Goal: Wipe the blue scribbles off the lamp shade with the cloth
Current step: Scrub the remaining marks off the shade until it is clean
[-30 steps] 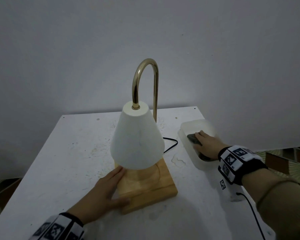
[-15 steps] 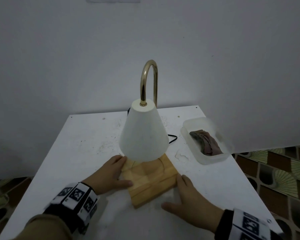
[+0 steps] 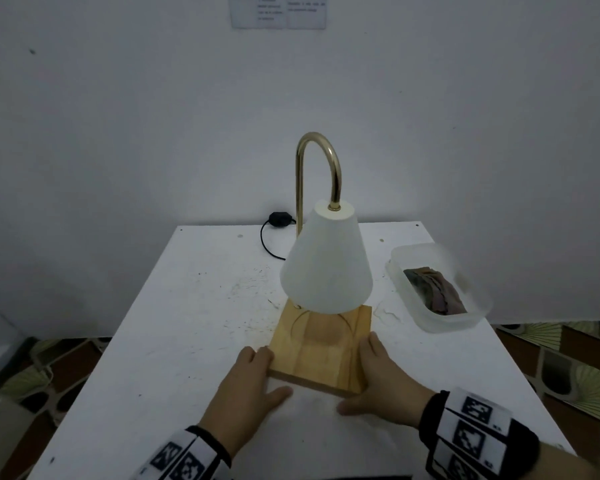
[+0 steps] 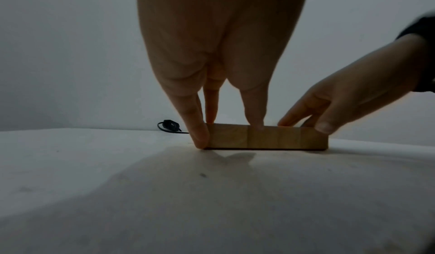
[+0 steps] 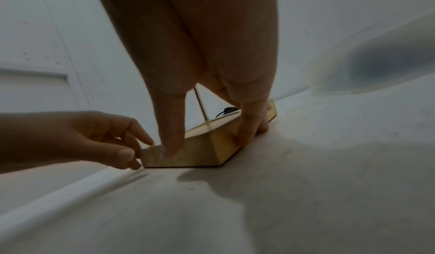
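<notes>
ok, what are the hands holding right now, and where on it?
Both hold the lamp's wooden base: left hand at its near-left corner, right hand at its near-right corner. The cloth lies unheld in the tray.

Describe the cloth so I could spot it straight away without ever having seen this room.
Start at the white table, with the lamp in the middle. To the lamp's right sits a frosted plastic tub; the cloth lies crumpled inside it. It is the only soft, dark, brownish thing there.

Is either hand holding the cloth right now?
No, the cloth lies in the plastic tub; left hand and right hand grip the wooden base.
</notes>
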